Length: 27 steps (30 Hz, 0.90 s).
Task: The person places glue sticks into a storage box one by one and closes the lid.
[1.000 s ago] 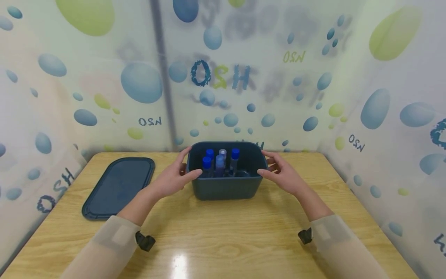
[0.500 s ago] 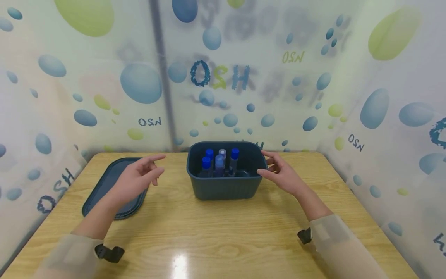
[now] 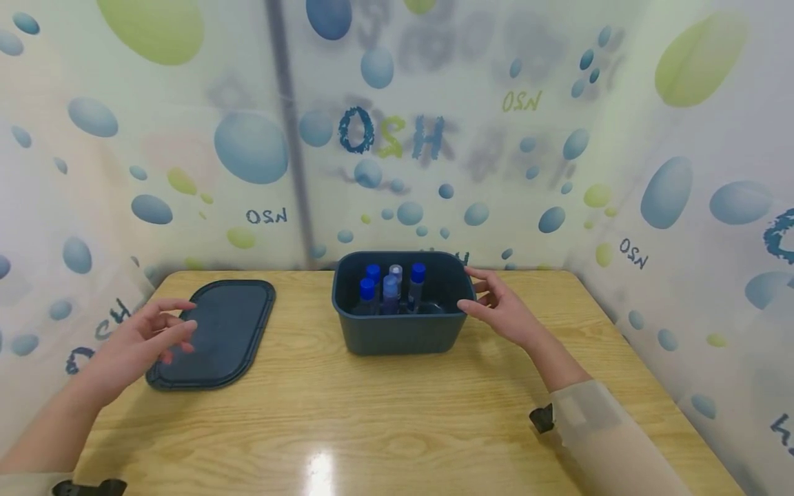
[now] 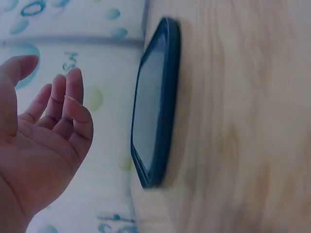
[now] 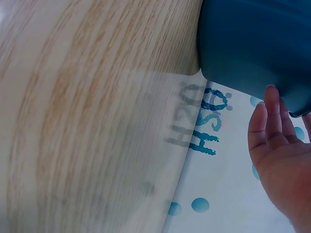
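Observation:
A deep dark blue-grey bin (image 3: 403,335) stands at the back middle of the table. Inside it, several clear tubes with blue caps (image 3: 418,274) stand upright, grouped toward the left. My right hand (image 3: 504,310) rests at the bin's right end, thumb at the front rim and index finger by the back corner; in the right wrist view its fairly straight fingers touch the bin's wall (image 5: 252,48). Over the left edge of a flat dark lid (image 3: 229,334) hovers my left hand (image 3: 133,348), fingers loosely bent around nothing. That lid (image 4: 170,97) lies apart from the hand in the left wrist view.
The wooden table (image 3: 372,420) carries the bin and the lid, with bare wood between them. A patterned curtain (image 3: 397,200) rises right behind the table's back edge and along both sides.
My left hand has let go of the bin's left end and moved left across the lid to its far left edge. The right hand and bin have stayed in place.

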{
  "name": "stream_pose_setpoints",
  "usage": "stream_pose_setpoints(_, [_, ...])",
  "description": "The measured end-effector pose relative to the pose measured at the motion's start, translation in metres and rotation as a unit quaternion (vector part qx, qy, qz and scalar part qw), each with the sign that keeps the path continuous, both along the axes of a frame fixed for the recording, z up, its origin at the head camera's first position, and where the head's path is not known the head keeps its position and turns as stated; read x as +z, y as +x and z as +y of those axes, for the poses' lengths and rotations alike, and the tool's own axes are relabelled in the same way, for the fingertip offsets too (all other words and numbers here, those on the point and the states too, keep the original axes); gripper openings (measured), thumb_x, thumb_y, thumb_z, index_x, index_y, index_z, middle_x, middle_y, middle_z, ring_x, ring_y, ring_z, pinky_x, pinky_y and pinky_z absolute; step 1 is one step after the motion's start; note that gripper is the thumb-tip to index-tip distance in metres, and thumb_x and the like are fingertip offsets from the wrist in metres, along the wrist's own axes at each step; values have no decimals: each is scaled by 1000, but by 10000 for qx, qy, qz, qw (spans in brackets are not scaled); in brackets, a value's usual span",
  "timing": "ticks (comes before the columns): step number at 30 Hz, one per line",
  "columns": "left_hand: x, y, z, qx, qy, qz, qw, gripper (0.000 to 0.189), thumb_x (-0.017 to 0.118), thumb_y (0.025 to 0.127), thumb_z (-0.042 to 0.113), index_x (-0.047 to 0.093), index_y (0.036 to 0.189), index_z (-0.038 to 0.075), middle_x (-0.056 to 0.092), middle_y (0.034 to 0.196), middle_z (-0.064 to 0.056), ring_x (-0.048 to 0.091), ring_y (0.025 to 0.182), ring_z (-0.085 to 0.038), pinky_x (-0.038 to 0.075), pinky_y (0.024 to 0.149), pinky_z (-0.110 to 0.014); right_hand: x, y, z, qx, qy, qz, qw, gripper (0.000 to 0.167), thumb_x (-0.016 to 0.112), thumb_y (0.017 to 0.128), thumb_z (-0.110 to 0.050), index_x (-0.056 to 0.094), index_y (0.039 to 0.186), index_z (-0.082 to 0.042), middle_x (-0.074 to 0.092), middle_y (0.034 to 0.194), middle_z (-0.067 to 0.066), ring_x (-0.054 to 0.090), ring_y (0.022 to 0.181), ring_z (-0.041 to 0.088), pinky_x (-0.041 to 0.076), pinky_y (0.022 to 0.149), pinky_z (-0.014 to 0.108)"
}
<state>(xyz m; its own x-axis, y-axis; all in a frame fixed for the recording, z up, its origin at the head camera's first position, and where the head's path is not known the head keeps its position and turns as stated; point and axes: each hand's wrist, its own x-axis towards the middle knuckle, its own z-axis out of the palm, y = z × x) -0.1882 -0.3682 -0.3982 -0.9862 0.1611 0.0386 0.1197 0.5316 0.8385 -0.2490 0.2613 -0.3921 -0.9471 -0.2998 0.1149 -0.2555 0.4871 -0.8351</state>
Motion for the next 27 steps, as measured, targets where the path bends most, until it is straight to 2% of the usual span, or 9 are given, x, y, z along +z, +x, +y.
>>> stream_pose_setpoints(3, [-6,6,-20,121,-239,-179,9995,30,57,117,27,51,141,44,71,108,15,74,93,-10,57,70,-32,1,0,0,1,6,1,10000,73,72,108,-36,37,171,-24,54,149,23,64,111,29,56,91,36])
stream_pose_setpoints(5, [-10,10,-31,186,-464,-302,9983,29,57,117,31,52,145,37,71,109,10,72,92,-11,56,70,-33,1,0,0,-5,13,2,10000,73,73,108,-36,38,171,-24,54,148,23,64,109,29,57,90,36])
stream_pose_setpoints(9, [-16,15,-49,265,-1041,-632,9922,49,59,115,41,51,154,13,71,116,-2,69,90,-13,56,71,-33,0,-1,0,16,-29,-37,10000,72,72,108,-34,38,170,-24,54,147,23,64,108,31,57,90,37])
stream_pose_setpoints(13, [-22,15,-61,257,-1283,-947,9869,67,61,114,42,44,160,-4,69,124,-13,70,92,-8,61,76,-34,-2,-2,2,74,-105,-81,9999,71,71,109,-32,36,171,-23,53,148,23,64,108,33,57,90,38])
stream_pose_setpoints(18, [-29,12,-67,337,-1217,-1249,9841,73,64,113,38,39,160,-12,64,120,-18,71,91,-10,65,80,-33,-4,-3,3,100,-132,-68,9998,72,70,109,-33,35,172,-24,54,147,23,64,106,30,57,90,40])
stream_pose_setpoints(23, [-37,7,-69,376,-1331,-1309,9817,69,67,112,33,44,157,-15,66,115,-16,73,88,-12,66,79,-32,-4,-4,3,117,-115,-61,9998,71,70,110,-33,36,171,-24,54,146,24,64,104,29,58,91,47])
stream_pose_setpoints(27, [-41,4,-68,418,-1354,-1330,9809,63,66,112,30,49,153,-15,67,114,-17,75,86,-14,66,77,-32,-3,-3,2,126,-122,-62,9998,71,69,110,-32,36,171,-24,53,145,25,64,103,29,58,90,45])
